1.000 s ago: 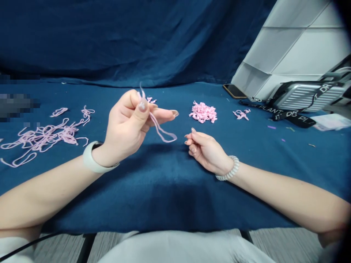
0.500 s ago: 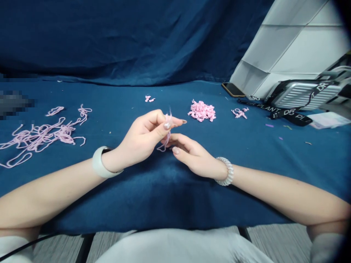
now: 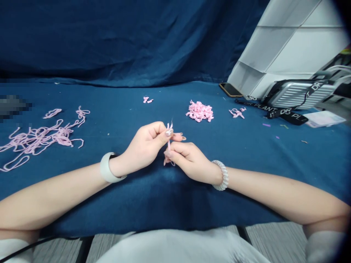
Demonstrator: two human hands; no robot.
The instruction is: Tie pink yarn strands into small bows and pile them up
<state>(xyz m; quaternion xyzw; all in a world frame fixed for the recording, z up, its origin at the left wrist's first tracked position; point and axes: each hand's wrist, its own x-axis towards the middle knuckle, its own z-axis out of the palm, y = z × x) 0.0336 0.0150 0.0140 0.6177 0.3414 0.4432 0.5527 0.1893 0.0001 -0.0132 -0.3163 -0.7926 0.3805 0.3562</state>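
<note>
A short length of pink yarn (image 3: 169, 145) runs between my two hands, above the front of the blue cloth. My left hand (image 3: 149, 144) pinches its upper part between thumb and fingers, with the loose ends sticking up. Just below, my right hand (image 3: 189, 159) grips the lower part, and a small loop hangs under its fingers. Beyond the hands lies a heap of small pink yarn knots (image 3: 199, 111). To the left spreads a tangle of pale pink yarn strands (image 3: 41, 138).
A few knotted bits (image 3: 148, 99) lie at the back, others (image 3: 237, 113) right of the heap. A phone (image 3: 229, 90) rests by a white box (image 3: 274, 54). At right are a silver case (image 3: 298, 94) and a black lanyard (image 3: 287, 112). Small scraps dot the blue cloth (image 3: 123, 204).
My right hand has closed on the lower part of the yarn, which now looks stretched straight between both hands. Both hands have come slightly lower.
</note>
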